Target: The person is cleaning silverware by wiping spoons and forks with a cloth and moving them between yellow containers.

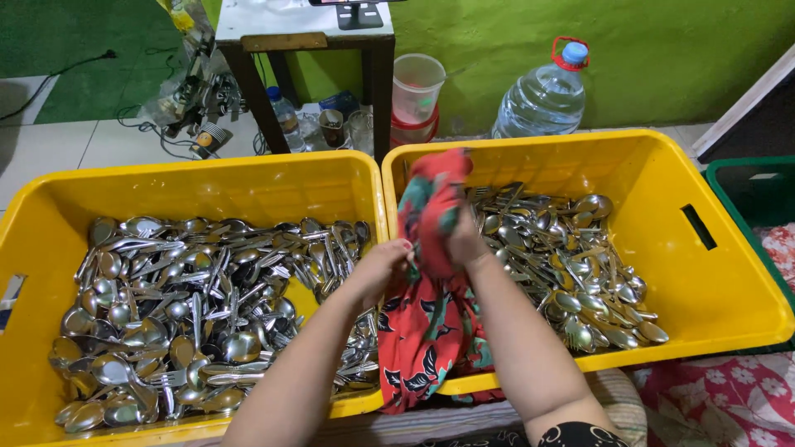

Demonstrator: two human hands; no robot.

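Both hands meet over the gap between two yellow crates. My left hand (pixel 383 266) grips a red floral cloth (pixel 431 323) from the left; my right hand (pixel 465 242) is bunched in the same cloth from the right. The cloth rises above the hands and drapes down over the right crate's front edge. Whether a piece of cutlery is inside the cloth is hidden. The left yellow crate (pixel 207 178) holds several steel spoons and forks (pixel 190 306). The right yellow crate (pixel 712 290) holds another pile of spoons (pixel 571 265).
A large water bottle (pixel 544 95) with a blue cap stands behind the right crate by the green wall. A small table (pixel 306 33), plastic cups (pixel 416 83) and cables sit behind the crates. A green crate (pixel 758 190) is at right, with floral fabric (pixel 729 397) below.
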